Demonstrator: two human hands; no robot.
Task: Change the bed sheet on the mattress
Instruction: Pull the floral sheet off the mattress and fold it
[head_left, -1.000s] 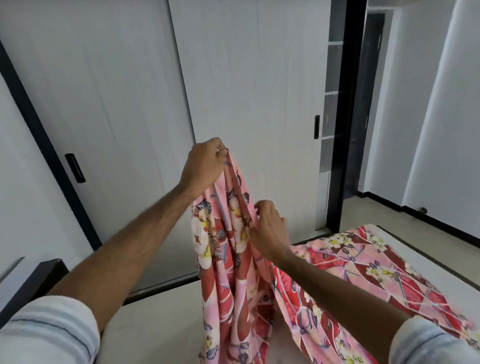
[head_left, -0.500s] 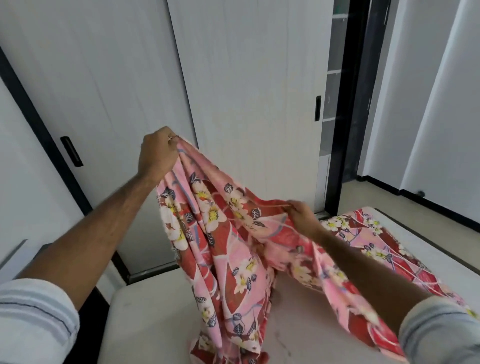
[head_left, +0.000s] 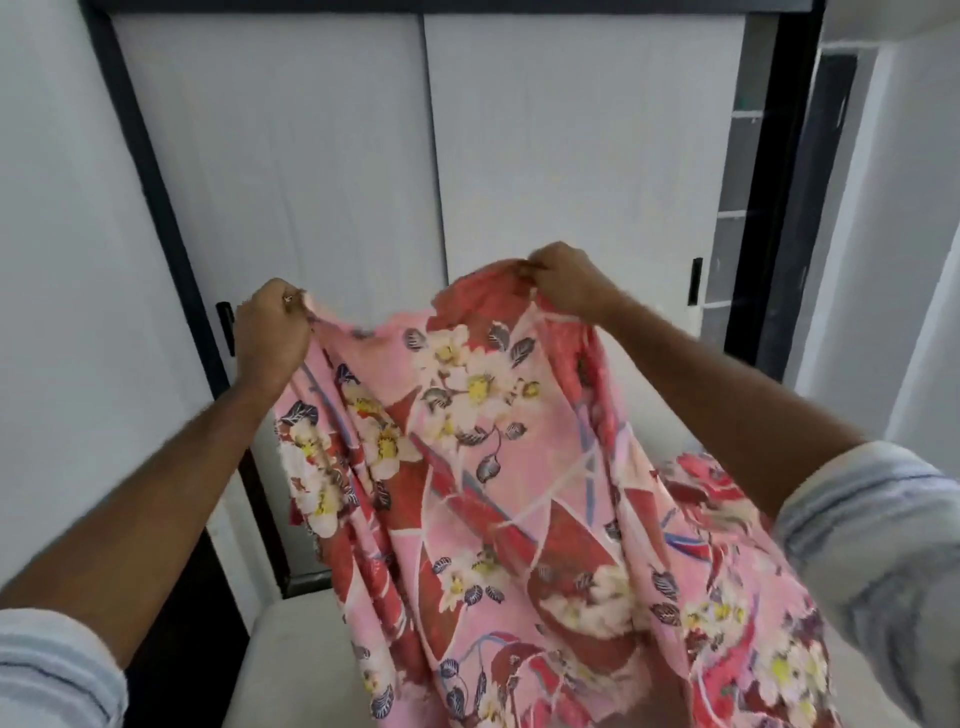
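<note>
A pink and red floral bed sheet (head_left: 498, 499) hangs spread between both my hands, above the bare off-white mattress (head_left: 291, 670). My left hand (head_left: 270, 332) grips the sheet's upper edge at the left. My right hand (head_left: 566, 280) pinches the same edge further right and slightly higher. The cloth drapes down onto the mattress and trails off to the lower right, hiding most of the mattress surface.
White sliding wardrobe doors (head_left: 571, 156) with black frames stand straight ahead, close behind the sheet. A dark doorway (head_left: 826, 182) opens at the right. A black bed frame edge (head_left: 182, 649) runs along the mattress's left side.
My right hand has risen and moved apart from the left, stretching the sheet's top edge wide. The left hand has shifted slightly left, and the sheet now hangs open instead of bunched.
</note>
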